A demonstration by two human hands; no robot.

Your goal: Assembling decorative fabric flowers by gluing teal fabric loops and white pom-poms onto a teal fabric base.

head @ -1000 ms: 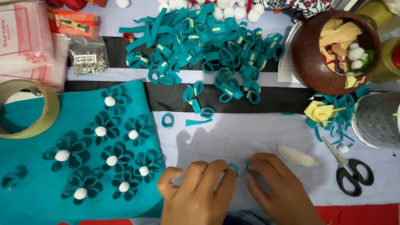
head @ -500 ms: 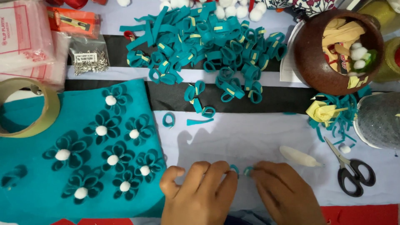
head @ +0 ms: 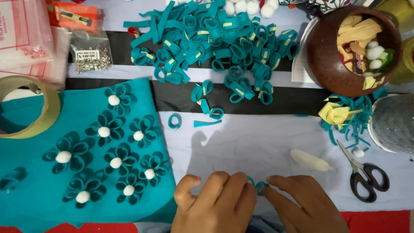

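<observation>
Head view: the left hand and right hand meet fingertip to fingertip at the near table edge, both curled and pinching a small teal felt loop between them, well on the near side of the teal loop pile. The loop looks light, soft and floppy, likely to spring open; best pinched at its joined ends. The scissors lie to its right

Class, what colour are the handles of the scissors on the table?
Black. The scissors show clearly in the head view, at the right.
</observation>
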